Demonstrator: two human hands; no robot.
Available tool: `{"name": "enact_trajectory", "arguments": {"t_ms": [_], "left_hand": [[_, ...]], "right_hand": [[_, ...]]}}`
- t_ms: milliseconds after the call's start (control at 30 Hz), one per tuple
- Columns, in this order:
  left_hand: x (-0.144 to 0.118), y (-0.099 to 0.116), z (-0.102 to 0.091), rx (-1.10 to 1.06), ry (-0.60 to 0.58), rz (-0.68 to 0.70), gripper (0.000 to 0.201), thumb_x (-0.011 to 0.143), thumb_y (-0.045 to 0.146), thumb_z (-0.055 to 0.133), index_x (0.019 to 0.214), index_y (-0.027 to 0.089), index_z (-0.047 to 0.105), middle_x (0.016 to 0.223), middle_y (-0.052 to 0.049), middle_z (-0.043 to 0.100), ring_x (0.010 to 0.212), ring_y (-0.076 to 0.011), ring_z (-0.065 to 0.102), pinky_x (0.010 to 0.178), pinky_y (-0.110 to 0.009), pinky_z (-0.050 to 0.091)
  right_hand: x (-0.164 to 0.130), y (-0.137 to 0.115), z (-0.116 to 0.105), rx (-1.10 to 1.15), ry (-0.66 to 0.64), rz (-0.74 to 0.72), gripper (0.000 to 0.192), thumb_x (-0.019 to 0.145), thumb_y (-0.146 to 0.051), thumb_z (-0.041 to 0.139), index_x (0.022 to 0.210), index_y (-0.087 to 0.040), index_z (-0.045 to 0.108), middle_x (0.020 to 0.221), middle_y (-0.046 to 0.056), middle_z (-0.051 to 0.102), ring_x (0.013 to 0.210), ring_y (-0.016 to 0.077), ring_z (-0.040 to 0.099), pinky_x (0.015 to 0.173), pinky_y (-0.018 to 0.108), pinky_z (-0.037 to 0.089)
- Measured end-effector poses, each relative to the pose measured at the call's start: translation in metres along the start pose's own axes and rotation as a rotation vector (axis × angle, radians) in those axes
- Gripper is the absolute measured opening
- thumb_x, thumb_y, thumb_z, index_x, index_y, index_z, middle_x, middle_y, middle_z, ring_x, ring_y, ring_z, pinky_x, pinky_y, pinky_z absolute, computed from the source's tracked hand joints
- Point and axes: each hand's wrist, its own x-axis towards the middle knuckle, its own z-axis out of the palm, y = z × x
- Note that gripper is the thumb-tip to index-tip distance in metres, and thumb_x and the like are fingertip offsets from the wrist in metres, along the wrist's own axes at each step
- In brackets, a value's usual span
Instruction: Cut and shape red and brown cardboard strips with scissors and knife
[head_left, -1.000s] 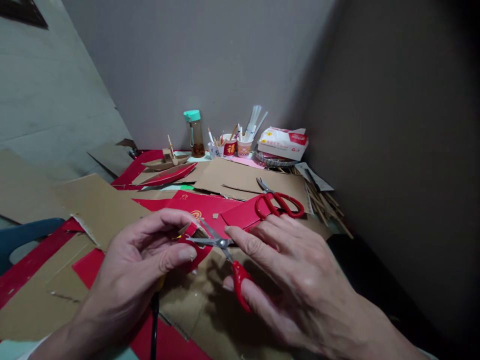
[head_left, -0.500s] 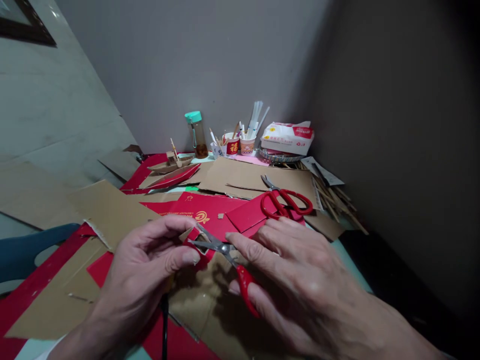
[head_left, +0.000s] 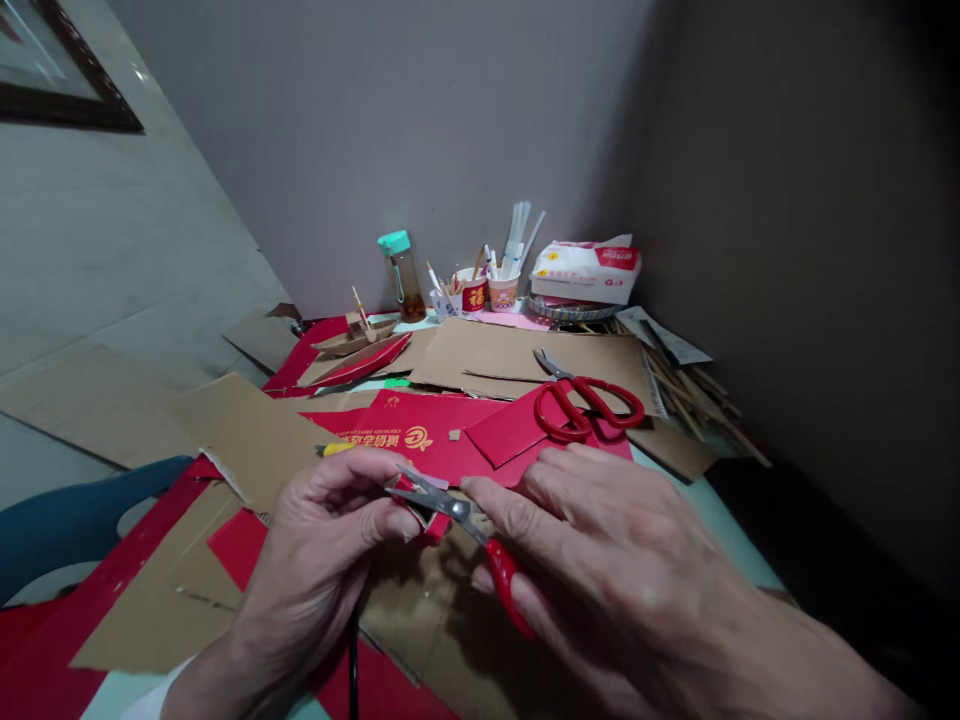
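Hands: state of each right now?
Left hand: shut on a small red card piece.
Right hand: shut on small red-handled scissors, blades at the piece.

L hand (head_left: 322, 545) fingers pinched; R hand (head_left: 622, 570) fingers curled, gripping.

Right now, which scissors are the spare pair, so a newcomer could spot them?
Start at the white packet by the back wall. Come toward the hands onto the brown cardboard sheet: the large scissors lie there untouched, both red loops showing. The small scissors are in the right hand.
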Motion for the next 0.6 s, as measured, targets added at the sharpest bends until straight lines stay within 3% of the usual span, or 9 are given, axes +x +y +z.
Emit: {"name": "enact_trajectory", "arguments": {"t_ms": [133, 467, 600], "left_hand": [[0.0009, -0.0016, -0.0011, -0.037, -0.022, -0.011, 0.033, 0.045, 0.023, 0.107, 0.067, 0.021, 0.082, 0.059, 0.000, 0.078, 0.051, -0.0124, 0.071, 0.052, -0.016, 0.059], [0.0011, -0.0051, -0.0041, -0.048, -0.058, -0.046, 0.030, 0.049, 0.020, 0.105, 0.067, 0.021, 0.081, 0.060, -0.001, 0.076, 0.053, -0.0122, 0.069, 0.054, -0.017, 0.058], [0.0012, -0.0043, -0.0018, -0.065, -0.091, -0.054, 0.029, 0.051, 0.018, 0.104, 0.068, 0.021, 0.082, 0.059, 0.000, 0.075, 0.053, -0.0115, 0.067, 0.054, -0.017, 0.057]], "right_hand": [[-0.0021, 0.0009, 0.0041, -0.015, 0.046, -0.040, 0.027, 0.103, -0.016, 0.049, 0.115, -0.010, 0.072, 0.079, 0.003, 0.061, 0.067, 0.0196, 0.045, 0.060, 0.039, 0.037], [-0.0022, 0.0039, 0.0064, -0.025, 0.094, -0.116, 0.026, 0.103, -0.014, 0.051, 0.122, -0.006, 0.068, 0.079, 0.002, 0.062, 0.068, 0.0185, 0.049, 0.060, 0.038, 0.040], [-0.0023, 0.0034, 0.0054, -0.007, 0.080, -0.106, 0.020, 0.103, -0.013, 0.049, 0.110, -0.011, 0.068, 0.077, 0.001, 0.061, 0.065, 0.0179, 0.050, 0.060, 0.038, 0.041]]}}
